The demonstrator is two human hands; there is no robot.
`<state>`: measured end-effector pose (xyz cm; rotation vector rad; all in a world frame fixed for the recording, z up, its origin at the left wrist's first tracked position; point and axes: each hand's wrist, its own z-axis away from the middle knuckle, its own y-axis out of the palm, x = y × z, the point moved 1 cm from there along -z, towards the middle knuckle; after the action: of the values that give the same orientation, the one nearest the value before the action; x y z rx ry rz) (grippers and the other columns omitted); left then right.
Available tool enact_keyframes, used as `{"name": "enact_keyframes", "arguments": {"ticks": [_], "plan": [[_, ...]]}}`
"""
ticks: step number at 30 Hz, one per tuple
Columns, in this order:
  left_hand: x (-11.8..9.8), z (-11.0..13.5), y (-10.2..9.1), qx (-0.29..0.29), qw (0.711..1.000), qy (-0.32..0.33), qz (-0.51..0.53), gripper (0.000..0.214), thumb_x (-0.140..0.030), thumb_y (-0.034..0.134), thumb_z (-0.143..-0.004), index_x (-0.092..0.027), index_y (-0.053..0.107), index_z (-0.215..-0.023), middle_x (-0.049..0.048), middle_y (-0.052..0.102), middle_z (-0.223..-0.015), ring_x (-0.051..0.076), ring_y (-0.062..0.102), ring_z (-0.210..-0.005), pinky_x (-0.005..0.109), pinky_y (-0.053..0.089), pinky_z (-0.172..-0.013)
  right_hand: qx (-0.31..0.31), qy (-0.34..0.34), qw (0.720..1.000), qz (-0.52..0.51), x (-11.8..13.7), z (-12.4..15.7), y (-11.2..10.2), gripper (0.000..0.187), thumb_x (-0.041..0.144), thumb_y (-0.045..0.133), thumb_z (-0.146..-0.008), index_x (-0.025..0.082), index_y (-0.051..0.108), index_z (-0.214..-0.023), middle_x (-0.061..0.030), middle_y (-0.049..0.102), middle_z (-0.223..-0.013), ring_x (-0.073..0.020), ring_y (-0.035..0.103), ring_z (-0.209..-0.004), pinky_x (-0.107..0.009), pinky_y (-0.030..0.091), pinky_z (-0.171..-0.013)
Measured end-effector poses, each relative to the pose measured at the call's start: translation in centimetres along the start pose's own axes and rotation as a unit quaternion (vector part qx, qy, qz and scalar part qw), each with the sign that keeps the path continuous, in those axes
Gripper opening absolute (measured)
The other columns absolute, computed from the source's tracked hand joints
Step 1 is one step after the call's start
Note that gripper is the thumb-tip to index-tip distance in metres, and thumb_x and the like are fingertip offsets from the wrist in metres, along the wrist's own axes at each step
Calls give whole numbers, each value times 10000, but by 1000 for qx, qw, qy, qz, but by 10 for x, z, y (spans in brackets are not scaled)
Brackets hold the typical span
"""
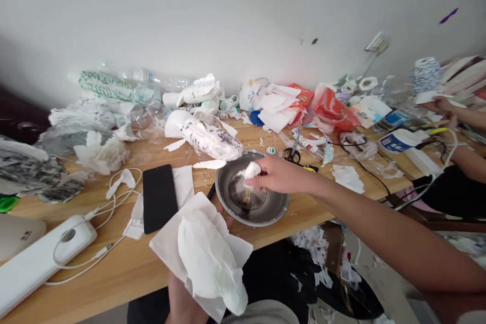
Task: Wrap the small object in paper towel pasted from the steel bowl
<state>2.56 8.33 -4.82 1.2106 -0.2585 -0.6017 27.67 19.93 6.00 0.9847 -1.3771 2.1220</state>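
Observation:
My left hand (183, 293) supports a lumpy white paper-wrapped form (207, 250) from below, over the table's front edge. A square white paper sheet (167, 238) lies between form and palm and hides most of that hand; a few fingertips show by the bowl. My right hand (264, 174) is closed in a pinch on a white wad (252, 169), which looks like wet tissue, inside a grey metal bowl (281, 212). Some murky liquid seems to lie in the bowl. Behind it rests a paper-covered bottle shape (208, 139) with dark print showing through.
A black phone (159, 197) and a white power strip (49, 258) with cables are on the left. Scissors (292, 154), orange-red packaging (334, 109) and plastic bottles (170, 82) crowd the back. At right, another person's hands (442, 106) are near a string spool (426, 76).

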Motion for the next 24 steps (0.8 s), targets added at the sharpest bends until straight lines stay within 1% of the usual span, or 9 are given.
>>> {"name": "enact_keyframes", "arguments": {"ticks": [3, 4, 7, 10, 12, 14, 17, 21, 24], "plan": [[7, -1, 14, 20, 999, 36, -3, 503, -488, 438, -993, -302, 597, -1433, 85, 732, -1297, 310, 607, -1322, 478, 449, -1149, -136, -15, 990, 23, -5, -8, -4, 272, 408, 629, -887, 187, 602, -731, -46, 682, -692, -179, 615, -656, -272, 423, -593], [10, 0, 19, 26, 998, 52, -3, 497, -482, 433, -1003, -310, 586, -1443, 80, 725, -1314, 299, 598, -1335, 465, 436, -1162, -149, -26, 988, 8, -7, -12, -2, 263, 411, 622, -889, 183, 614, -757, -52, 688, -719, -182, 620, -684, -273, 432, -610], [13, 1, 31, 47, 995, 86, -8, 494, -476, 422, -1020, -312, 564, -1465, 78, 708, -1348, 278, 583, -1355, 432, 409, -1182, -65, -41, 996, -40, -12, -15, 9, 247, 417, 632, -873, 179, 652, -811, -40, 706, -722, -173, 640, -657, -267, 473, -609], [12, 3, 37, 42, 996, 75, -12, 469, -423, 407, -1035, -303, 573, -1457, 78, 715, -1333, 266, 602, -1333, 415, 427, -1168, 7, -33, 998, -52, -14, -8, 4, 243, 388, 712, -798, 171, 656, -705, -24, 680, -613, -165, 616, -537, -262, 467, -533], [13, 5, 38, 33, 997, 73, -14, 447, -388, 408, -1037, -307, 591, -1436, 68, 730, -1303, 254, 626, -1304, 404, 451, -1147, -6, -29, 998, -49, -13, -3, -6, 246, 354, 753, -758, 166, 637, -649, -19, 658, -573, -154, 588, -498, -254, 443, -507], [15, 6, 37, 46, 995, 89, -18, 438, -398, 435, -1028, -305, 602, -1422, 63, 738, -1281, 250, 638, -1288, 398, 466, -1133, -62, -34, 996, -50, -11, -3, -13, 240, 363, 740, -790, 165, 638, -701, -20, 676, -622, -143, 594, -540, -243, 448, -533], [21, 6, 32, 93, 992, 83, -22, 422, -377, 458, -1020, -299, 617, -1403, 58, 757, -1237, 250, 640, -1285, 393, 459, -1139, -115, -44, 990, -68, -8, -8, -4, 264, 410, 626, -904, 165, 630, -807, -42, 722, -759, -135, 635, -640, -237, 499, -607], [22, 5, 29, 154, 986, 64, -23, 429, -336, 430, -1024, -287, 609, -1411, 58, 769, -1210, 240, 656, -1263, 390, 436, -1159, -51, -39, 995, -77, -14, -9, 13, 316, 439, 674, -863, 156, 623, -733, -46, 716, -700, -127, 610, -561, -241, 503, -549], [20, 4, 31, 153, 986, 64, -33, 453, -367, 408, -1028, -270, 583, -1435, 75, 752, -1245, 239, 659, -1256, 397, 440, -1157, -12, -25, 998, -61, -24, -1, -1, 339, 431, 778, -756, 154, 625, -635, -23, 660, -562, -118, 536, -457, -232, 427, -453]]}}
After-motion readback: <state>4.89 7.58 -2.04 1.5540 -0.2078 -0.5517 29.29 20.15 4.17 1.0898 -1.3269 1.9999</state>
